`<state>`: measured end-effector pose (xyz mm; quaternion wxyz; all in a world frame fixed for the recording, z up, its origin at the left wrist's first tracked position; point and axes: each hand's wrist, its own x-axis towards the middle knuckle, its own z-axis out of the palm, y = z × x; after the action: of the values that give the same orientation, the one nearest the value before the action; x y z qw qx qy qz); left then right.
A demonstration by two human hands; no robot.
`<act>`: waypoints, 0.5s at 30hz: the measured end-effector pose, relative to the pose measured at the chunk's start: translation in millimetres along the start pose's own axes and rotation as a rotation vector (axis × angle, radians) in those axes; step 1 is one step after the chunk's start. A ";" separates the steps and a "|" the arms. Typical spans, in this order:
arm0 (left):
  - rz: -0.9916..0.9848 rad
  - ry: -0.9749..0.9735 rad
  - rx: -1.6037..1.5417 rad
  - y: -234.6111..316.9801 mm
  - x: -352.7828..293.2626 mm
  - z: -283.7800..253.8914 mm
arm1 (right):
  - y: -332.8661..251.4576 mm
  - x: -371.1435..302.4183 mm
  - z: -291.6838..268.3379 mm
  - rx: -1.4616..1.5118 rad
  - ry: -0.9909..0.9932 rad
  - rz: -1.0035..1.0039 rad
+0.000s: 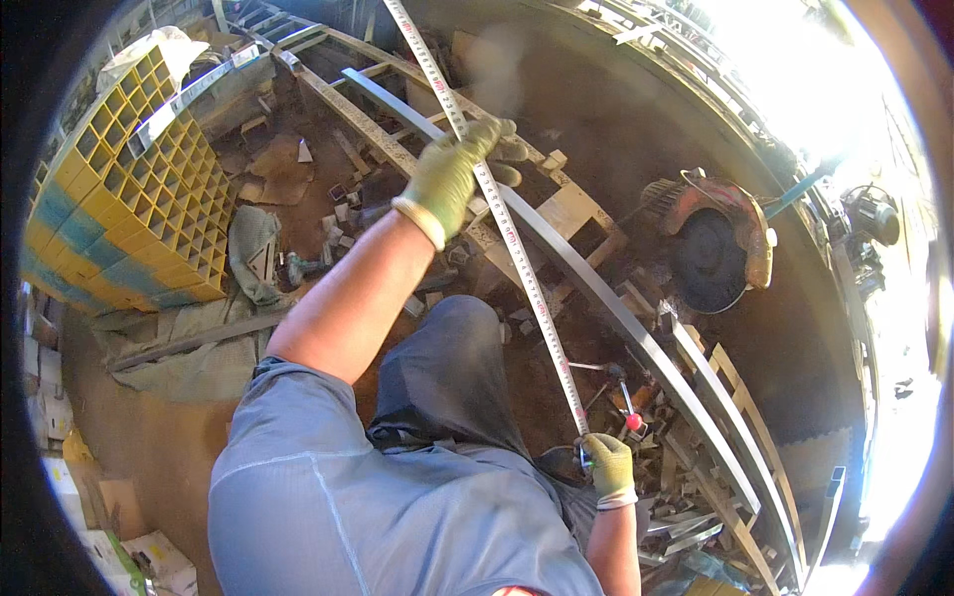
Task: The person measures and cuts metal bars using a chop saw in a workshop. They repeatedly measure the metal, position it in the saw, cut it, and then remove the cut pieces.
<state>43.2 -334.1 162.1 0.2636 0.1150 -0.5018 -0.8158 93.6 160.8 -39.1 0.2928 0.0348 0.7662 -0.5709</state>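
- Work in hand: a tape measure (pixel 534 298) is drawn out in a long straight run, across the person's front and beyond the top edge of view.
- Right hand (pixel 608 467), gloved: fingers closed in a fist about the tape case (pixel 583 457), which is mostly hidden by the glove.
- Left hand (pixel 452 181), gloved: fingers closed over the blade partway along, the outer ones loosely curled; firmness of the pinch cannot be told.
- Position: the blade crosses a long square metal tube (pixel 618 316) at a slant near the left hand. Whether they touch there cannot be told; the blade does not lie along the tube.
- Done, as judged from this view: tape extended and held at two places. The blade's far end is out of view, so what it meets there is unknown.
- Left: no pencil mark or fresh cut can be made out on the tube; a reading may or may not be taken yet.
- Surroundings: red cut-off saw (pixel 711 248) to the right, short offcuts (pixel 676 462) on the floor, ladder-like frame (pixel 348 111) ahead, stack of yellow square tubes (pixel 149 184) at left.
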 end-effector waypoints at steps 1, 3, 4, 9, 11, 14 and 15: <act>0.022 -0.047 0.010 -20.1 -3.1 -4.3 | 1.9 2.6 0.5 -0.014 -0.002 0.016; 0.156 -0.266 0.073 -83.9 -34.2 -3.0 | -9.0 8.3 7.7 -0.052 -0.007 0.003; -0.021 -0.259 -0.118 -125.8 -68.3 4.3 | -18.1 10.8 13.0 -0.070 -0.013 -0.018; -0.477 -0.303 0.173 -193.7 -163.5 20.1 | -41.8 21.2 27.3 -0.111 -0.034 -0.026; -0.494 -0.265 0.105 -190.0 -143.1 10.9 | -48.9 22.1 27.6 -0.192 -0.068 -0.041; -0.444 -0.211 0.123 -155.7 -100.7 -3.6 | -48.3 33.5 22.9 -0.178 -0.105 -0.002; -0.385 -0.163 0.133 -144.8 -80.2 -10.6 | -55.1 33.2 21.5 -0.186 -0.108 0.020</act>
<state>69.3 -246.6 23.6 0.0534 0.1597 -0.5428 -0.8228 53.6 113.1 -12.1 0.3411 -0.0157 0.7987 -0.4955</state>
